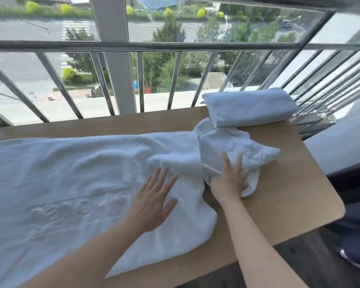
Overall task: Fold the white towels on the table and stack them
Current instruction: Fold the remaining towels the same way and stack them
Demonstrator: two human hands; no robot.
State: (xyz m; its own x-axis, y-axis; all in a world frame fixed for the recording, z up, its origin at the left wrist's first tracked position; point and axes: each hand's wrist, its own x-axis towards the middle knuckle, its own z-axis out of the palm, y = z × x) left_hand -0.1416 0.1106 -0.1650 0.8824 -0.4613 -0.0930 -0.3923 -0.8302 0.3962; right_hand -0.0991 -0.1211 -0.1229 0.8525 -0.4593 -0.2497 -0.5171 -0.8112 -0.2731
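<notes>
A large white towel lies spread across the left and middle of the wooden table. My left hand rests flat on its right part, fingers straight. A smaller crumpled white towel lies just to the right of it. My right hand lies on that small towel with fingers stretched forward, and the thumb side seems to hold a fold of cloth. A folded white towel sits at the table's far right corner, against the railing.
A metal railing with upright bars and a window run along the table's far edge. The table's rounded right corner is bare wood. A person's dark clothing and a shoe show beyond the right edge.
</notes>
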